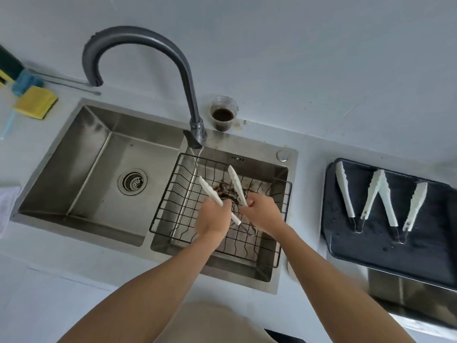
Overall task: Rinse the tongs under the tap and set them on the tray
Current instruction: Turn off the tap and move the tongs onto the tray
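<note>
White plastic tongs [217, 194] sit spread in a V between the two hands, one arm apiece: the left hand [214, 220] is curled round the left arm, the right hand [263, 211] pinches the right arm near its base, and the metal hinge loop hangs below and between the wrists. Holding the arms apart like that looks deliberate, I'd say, so water can get at the toothed inner faces instead of only the backs.

They're held over the black wire rack [170, 201] in the right-hand basin of the steel sink [74, 169], and that makes sense too, since brown grime lies on the basin floor under the rack and the tongs are kept up off it. A thin stream of water [196, 159] runs down at the rack's far left corner, from low on the grey tap [190, 95]. The tips point toward it but seem just short of it, so my read is the rinse isn't properly on the tongs at this instant; they need a nudge up and left.

Over on the table to the right, the dark tray [385, 248] already carries two pairs of tongs [380, 199], laid open, with bare space nearer us for this one. A cup of brown liquid [223, 117] stands behind the sink, well clear of the hands.
</note>
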`<state>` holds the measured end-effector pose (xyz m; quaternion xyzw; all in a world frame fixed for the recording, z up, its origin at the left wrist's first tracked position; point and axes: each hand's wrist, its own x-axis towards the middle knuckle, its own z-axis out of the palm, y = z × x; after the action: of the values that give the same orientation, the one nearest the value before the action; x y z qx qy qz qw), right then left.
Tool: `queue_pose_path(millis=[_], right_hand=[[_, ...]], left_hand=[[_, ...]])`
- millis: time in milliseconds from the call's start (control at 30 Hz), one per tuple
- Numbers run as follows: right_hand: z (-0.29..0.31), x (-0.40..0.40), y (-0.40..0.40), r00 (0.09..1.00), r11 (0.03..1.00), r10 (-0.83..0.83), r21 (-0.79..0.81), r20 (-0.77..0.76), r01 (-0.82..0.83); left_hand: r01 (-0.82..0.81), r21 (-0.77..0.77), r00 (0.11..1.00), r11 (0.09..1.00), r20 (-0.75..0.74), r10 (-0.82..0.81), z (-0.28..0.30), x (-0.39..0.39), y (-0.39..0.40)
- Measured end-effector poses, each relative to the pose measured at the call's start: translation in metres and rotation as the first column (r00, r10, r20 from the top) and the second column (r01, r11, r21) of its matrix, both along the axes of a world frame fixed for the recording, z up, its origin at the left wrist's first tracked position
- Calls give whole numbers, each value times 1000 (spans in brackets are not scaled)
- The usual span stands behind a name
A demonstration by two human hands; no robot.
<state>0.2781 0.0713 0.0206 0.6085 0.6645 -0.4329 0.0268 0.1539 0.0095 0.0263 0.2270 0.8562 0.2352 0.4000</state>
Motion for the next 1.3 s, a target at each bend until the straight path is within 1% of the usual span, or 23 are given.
queue_pose_path(millis=[100, 233, 400, 533, 700, 833, 933, 1067, 1300], right_hand=[[10, 36, -2, 997, 996, -69, 61, -39, 71], [23, 92, 3, 981, 976, -168, 121, -98, 180], [44, 183, 15, 926, 915, -345, 161, -155, 369], [56, 257, 25, 890, 876, -421, 175, -174, 448], [63, 354, 35, 826, 796, -531, 222, -188, 563], [60, 420, 37, 769, 740, -610, 210, -192, 639], [53, 458, 36, 763, 733, -629, 216, -146, 645], [41, 494, 37, 809, 777, -587, 259, -26, 573], [14, 519, 40, 841, 822, -538, 248, 46, 513]], left_hand=[[-14, 77, 1000, 997, -6, 15, 12, 32, 7], [17, 164, 1000, 986, -19, -14, 28, 85, 22], [170, 273, 985, 947, -17, -172, 42, 165, 47], [219, 327, 969, 919, 34, -243, 48, 237, 71], [301, 392, 914, 869, 141, -380, 46, 335, 93], [360, 398, 873, 844, 176, -455, 39, 404, 104], [399, 389, 851, 831, 181, -493, 30, 445, 108], [474, 362, 818, 803, 156, -553, 20, 484, 112], [524, 279, 811, 805, 125, -571, -5, 510, 115]])
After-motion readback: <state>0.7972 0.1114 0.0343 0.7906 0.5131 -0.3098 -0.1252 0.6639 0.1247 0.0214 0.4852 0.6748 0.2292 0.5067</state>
